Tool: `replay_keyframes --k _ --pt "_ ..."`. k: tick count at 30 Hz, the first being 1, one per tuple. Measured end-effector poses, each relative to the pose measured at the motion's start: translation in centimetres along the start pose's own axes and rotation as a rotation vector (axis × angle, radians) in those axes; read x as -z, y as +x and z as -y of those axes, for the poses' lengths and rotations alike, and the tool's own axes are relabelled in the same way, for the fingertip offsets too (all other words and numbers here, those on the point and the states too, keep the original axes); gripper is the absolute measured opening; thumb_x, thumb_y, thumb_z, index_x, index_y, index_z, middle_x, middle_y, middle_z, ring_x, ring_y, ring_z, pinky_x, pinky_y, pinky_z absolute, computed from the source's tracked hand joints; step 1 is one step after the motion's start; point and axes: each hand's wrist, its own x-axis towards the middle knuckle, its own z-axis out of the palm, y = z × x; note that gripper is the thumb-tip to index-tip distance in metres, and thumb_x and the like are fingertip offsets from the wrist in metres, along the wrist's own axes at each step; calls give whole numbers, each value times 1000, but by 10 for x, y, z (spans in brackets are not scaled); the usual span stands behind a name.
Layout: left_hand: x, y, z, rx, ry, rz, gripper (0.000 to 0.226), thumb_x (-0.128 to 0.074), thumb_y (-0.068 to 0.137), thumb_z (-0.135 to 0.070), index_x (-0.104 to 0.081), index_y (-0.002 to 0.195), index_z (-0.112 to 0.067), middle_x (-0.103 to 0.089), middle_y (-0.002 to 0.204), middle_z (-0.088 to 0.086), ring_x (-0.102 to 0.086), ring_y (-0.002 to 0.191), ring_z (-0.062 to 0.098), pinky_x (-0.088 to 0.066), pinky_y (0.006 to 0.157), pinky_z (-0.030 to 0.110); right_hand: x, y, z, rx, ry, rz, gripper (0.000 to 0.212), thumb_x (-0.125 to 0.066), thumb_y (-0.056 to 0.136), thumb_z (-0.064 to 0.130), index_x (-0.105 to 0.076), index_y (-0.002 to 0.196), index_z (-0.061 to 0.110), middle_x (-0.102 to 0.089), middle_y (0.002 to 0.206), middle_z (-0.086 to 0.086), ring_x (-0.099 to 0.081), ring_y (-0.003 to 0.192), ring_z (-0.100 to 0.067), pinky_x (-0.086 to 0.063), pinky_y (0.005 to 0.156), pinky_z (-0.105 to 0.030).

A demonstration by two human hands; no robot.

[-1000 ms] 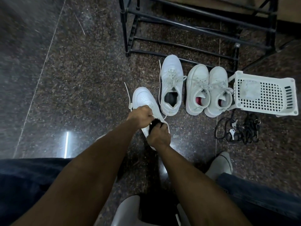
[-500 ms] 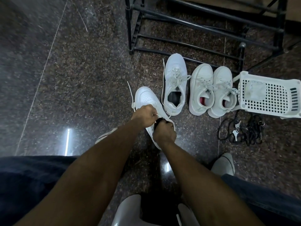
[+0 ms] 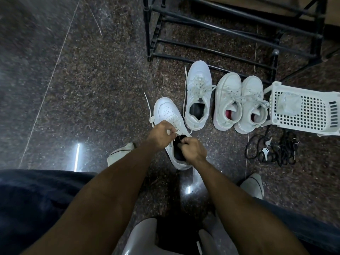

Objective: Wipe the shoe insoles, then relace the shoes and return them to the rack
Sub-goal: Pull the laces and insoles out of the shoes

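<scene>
No writing can be read on anything. A folded grey cloth is kept in the white basket on the floor. The white shoe is set on the floor, near the black rack. Its lace is pinched by the left hand. The right hand grip is curled at the shoe's opening; what it holds cannot be told.

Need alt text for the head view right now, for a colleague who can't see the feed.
Both hands, left hand and right hand, pinch the lace of a white sneaker on the dark floor. Three more white sneakers stand beyond it before a black rack, beside a white basket.
</scene>
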Motion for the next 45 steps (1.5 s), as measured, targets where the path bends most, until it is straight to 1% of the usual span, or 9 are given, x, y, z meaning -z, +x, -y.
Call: replay_keyframes --k 4,7,12,18,25,31,36,41,45 --pt "-4 -5 0 -3 -25 19 6 -72 85 -20 -72 89 -15 -57 106 -5 -58 100 14 -43 90 26 3 4 -14 -4 341 58 27 -70 77 18 -66 54 31 -57 56 15 -56 68 -16 -47 71 -37" --pt "-5 -7 -1 6 -30 11 7 -72 85 -21 -72 89 -15 -60 111 -1 -58 101 14 -44 91 28 9 7 -15 -38 504 134 28 -70 78 3 -67 55 19 -60 57 9 -55 67 -13 -45 71 -31" --pt "-4 -2 -4 36 14 24 3 -73 84 -20 -72 83 -17 -58 106 -3 -58 100 17 -46 91 31 19 4 -11 95 68 237 32 -65 86 16 -56 56 13 -51 58 1 -49 55 -12 -36 55 -26" --pt "-2 -2 -8 49 1 0 6 -69 87 -17 -70 86 -11 -60 110 1 -57 102 16 -40 87 23 44 -10 -10 10 351 339 32 -59 93 5 -55 62 10 -46 36 15 -40 30 5 -29 34 -9" --pt "-12 -7 -5 87 -41 -34 6 -72 85 -17 -67 84 -16 -57 103 -6 -59 101 17 -46 88 28 45 -12 -13 -176 561 279 7 -65 88 10 -67 87 3 -56 72 -15 -29 29 -7 -19 30 -16" --pt "-5 -2 -13 145 58 16 8 -71 85 -25 -66 85 -19 -65 105 0 -62 94 21 -52 85 36 76 -22 -41 -116 269 610 40 -66 86 8 -57 49 20 -41 48 -1 -31 35 -12 -20 39 -21" --pt "-7 -11 -27 180 115 -21 8 -67 86 -27 -65 89 -20 -64 111 -1 -62 97 22 -49 80 32 102 -22 -44 -160 -146 698 8 -71 82 19 -70 76 14 -66 76 -8 -61 62 -18 -51 56 -30" --pt "-8 -32 -36 149 209 -86 29 -68 84 -33 -54 104 -17 -50 112 2 -58 98 27 -48 76 37 69 -26 -13 -71 -298 455 53 -74 71 54 -63 106 16 -68 103 -5 -65 85 -22 -53 69 -31" --pt "-10 -37 -35 394 304 -29 53 -51 90 -55 -50 119 -10 -58 119 14 -58 106 36 -47 84 42 37 -46 4 15 -689 219 91 -75 61 67 -46 127 12 -61 118 -5 -61 103 -27 -47 81 -33"
